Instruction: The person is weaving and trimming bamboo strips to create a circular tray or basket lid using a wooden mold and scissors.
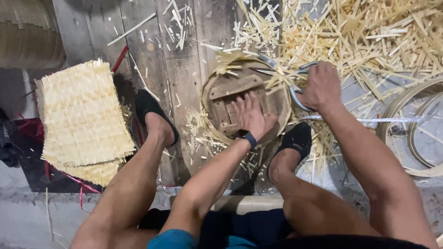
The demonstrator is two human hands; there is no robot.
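Left hand (249, 115) presses flat and open on the light, stiff basket (217, 99); right hand (320, 87), at 2 o'clock, grips shears (295, 83) closed.

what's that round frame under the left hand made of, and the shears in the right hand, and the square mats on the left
Round frame: looks like bent bamboo strip around worn brown wooden slats, matte. Left hand presses on it. Shears in the right hand: probably steel, grey with a dull shine. Square mats: pale yellow woven strips, likely bamboo, with frayed edges.

Strip-littered plank floor (184, 69), woven mats (83, 115)
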